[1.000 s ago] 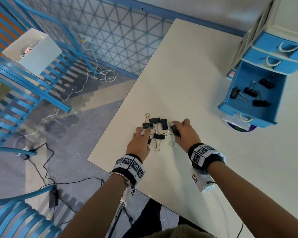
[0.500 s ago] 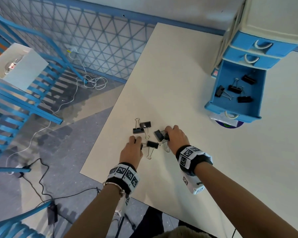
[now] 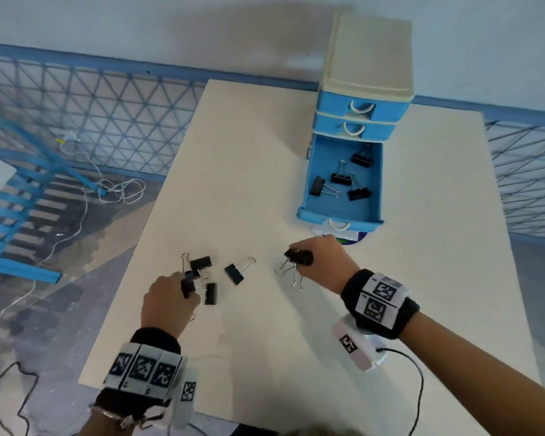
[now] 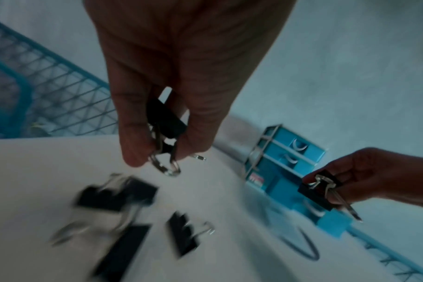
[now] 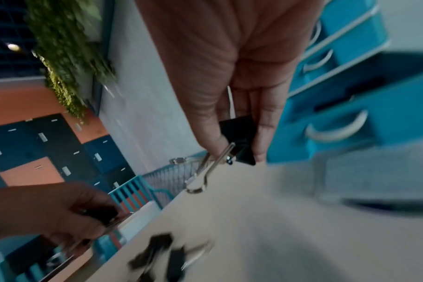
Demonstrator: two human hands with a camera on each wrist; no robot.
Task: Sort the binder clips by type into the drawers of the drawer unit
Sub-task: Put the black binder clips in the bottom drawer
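Now the right hand (image 3: 320, 262) pinches a black binder clip (image 3: 298, 257) near the open drawer (image 3: 340, 215), while the left hand (image 3: 167, 302) pinches a smaller clip (image 4: 165, 124) above the worktop (image 3: 265, 184).

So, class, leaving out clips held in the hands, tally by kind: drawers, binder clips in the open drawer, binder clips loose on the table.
Drawers: 3
Binder clips in the open drawer: 4
Binder clips loose on the table: 3
Total: 10
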